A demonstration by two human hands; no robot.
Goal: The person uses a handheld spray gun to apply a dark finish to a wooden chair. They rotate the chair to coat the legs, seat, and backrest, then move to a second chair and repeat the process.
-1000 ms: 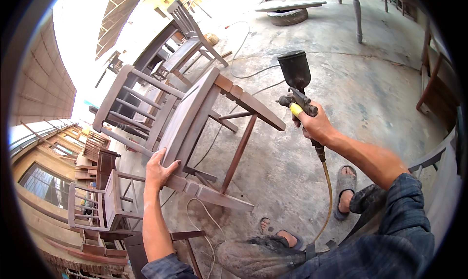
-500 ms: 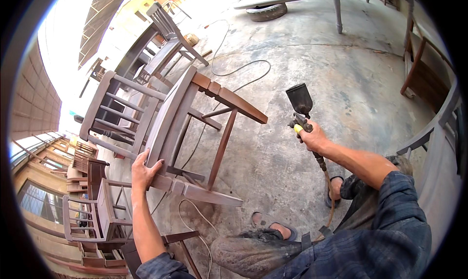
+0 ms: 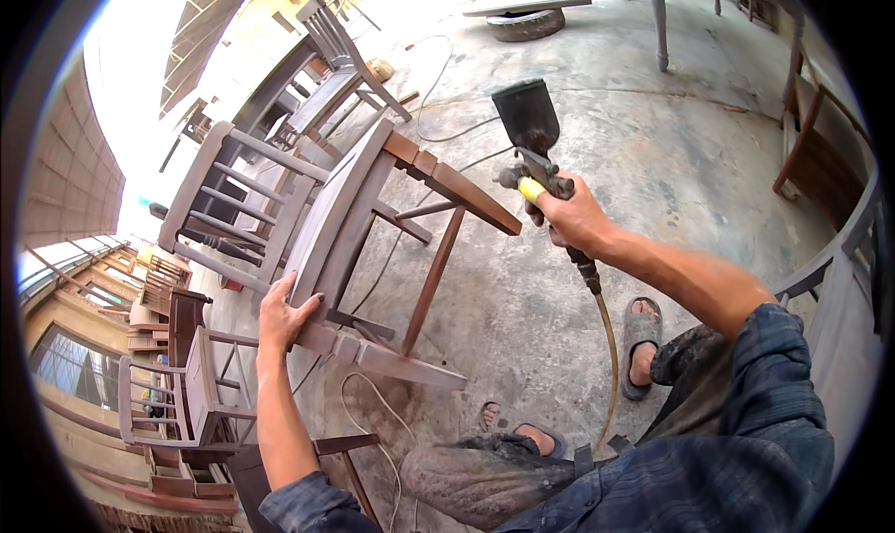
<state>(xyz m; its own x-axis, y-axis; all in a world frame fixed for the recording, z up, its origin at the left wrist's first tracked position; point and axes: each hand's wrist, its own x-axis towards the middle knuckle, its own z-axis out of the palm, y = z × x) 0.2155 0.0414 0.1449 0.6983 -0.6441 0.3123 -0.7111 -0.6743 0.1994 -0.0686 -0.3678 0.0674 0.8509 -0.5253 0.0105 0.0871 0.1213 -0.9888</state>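
Observation:
A wooden chair with a slatted back is tipped over before me on the left. Most of it is grey-brown, while one leg and a stretcher show redder wood. My left hand is closed on the edge of its seat, thumb on one side and fingers on the other. In my right hand is a spray gun with a dark cup on top. Something yellow is wrapped near its front, which faces the chair but stays apart from it. A tan hose hangs from the handle.
More chairs stand at the far left and lower left. A cable crosses the concrete floor, and a pale cord lies near my knee. Beyond, a board rests on a tyre. Grey furniture curves along the right.
My right hand has brought the spray gun left and farther forward, nearer the chair. My left hand keeps its hold on the seat edge. The whole view has shifted slightly.

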